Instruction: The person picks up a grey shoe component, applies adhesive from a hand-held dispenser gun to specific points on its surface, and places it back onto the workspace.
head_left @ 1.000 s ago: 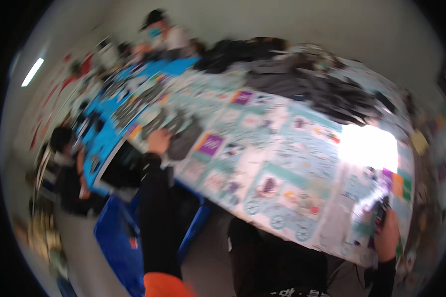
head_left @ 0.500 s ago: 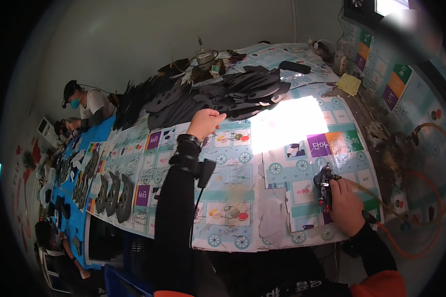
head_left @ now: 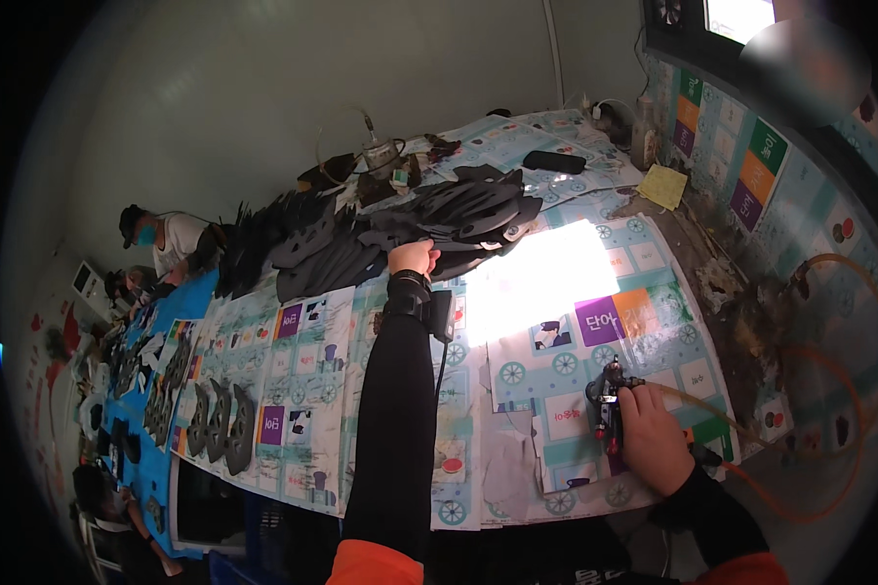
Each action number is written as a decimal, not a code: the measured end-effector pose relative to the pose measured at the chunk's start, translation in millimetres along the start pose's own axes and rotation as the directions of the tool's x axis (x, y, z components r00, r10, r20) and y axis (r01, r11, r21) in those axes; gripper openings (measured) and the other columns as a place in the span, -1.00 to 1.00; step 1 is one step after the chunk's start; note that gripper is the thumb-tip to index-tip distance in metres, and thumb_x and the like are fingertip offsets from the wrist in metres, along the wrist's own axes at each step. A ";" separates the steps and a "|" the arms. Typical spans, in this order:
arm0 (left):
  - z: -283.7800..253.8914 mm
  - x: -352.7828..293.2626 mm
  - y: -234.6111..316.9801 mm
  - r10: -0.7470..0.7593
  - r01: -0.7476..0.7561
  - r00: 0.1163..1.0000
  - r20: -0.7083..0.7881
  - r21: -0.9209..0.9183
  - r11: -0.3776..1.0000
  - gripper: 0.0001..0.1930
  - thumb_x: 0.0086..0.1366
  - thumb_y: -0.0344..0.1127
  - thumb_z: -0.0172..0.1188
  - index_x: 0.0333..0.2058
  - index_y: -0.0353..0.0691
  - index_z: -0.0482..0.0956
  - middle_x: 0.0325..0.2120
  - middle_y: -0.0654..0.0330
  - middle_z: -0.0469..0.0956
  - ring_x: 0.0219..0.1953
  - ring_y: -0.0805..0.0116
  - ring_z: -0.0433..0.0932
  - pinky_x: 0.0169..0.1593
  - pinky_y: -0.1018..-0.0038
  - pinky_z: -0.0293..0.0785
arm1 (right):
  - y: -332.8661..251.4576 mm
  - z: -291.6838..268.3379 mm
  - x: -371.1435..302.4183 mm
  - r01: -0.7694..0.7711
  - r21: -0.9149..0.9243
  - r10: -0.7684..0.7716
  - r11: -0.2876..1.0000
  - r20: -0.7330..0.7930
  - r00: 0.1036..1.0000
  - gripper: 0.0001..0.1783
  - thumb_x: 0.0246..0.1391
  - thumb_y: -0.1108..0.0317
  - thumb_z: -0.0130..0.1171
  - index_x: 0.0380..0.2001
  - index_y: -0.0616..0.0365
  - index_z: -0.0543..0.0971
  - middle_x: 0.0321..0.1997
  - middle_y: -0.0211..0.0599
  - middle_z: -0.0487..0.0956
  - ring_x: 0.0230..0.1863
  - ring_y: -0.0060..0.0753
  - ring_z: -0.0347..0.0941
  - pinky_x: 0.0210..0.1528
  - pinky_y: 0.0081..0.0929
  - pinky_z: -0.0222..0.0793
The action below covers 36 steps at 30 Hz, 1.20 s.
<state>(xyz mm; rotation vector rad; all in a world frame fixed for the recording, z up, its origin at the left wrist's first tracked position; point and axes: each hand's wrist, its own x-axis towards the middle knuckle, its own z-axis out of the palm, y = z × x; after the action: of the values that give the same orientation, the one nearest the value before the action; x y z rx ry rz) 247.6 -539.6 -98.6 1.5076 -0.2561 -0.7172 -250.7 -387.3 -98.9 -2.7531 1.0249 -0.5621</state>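
My left hand (head_left: pixel 413 257) reaches to the near edge of a pile of dark grey cut pieces (head_left: pixel 458 216). Its fingers are closed at the edge of one piece, and the fingertips are partly hidden. The pieces are flat and curved, some with holes, like shoe-upper parts. In my right hand (head_left: pixel 654 439) is a small metal spray gun (head_left: pixel 607 398), held low over the paper-covered table (head_left: pixel 400 429). An orange hose (head_left: pixel 698 394) runs from the gun to the right.
Several grey curved pieces (head_left: pixel 219 429) lie at the table's left. Behind the pile stand a metal pot (head_left: pixel 380 154) and a black case (head_left: pixel 554 162). A yellow pad (head_left: pixel 662 187) lies at the right. A co-worker (head_left: pixel 171 239) sits by a blue table (head_left: pixel 137 390).
My left hand has moved forward, from above the paper to the pile's near edge. My right hand still holds the spray gun. The whole view has shifted slightly.
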 end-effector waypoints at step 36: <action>-224.8 -348.0 -126.4 0.722 -0.521 0.688 0.076 0.744 0.418 -0.90 0.31 -0.36 0.27 -0.25 -0.18 0.57 -0.37 0.18 0.60 -0.25 0.06 0.49 -0.02 0.19 0.27 | -173.0 -40.7 107.7 -0.510 0.360 -0.136 0.782 0.895 0.424 -0.70 0.20 0.47 0.23 0.01 0.17 0.62 -0.33 -0.52 0.62 -0.53 -0.70 0.40 -0.46 -0.61 0.27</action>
<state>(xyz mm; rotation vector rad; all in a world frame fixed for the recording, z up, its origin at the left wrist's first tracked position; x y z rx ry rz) 73.6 -145.5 -143.5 2.0299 -0.9533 0.2850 -88.1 -327.7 16.1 -1.7929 0.6659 0.5615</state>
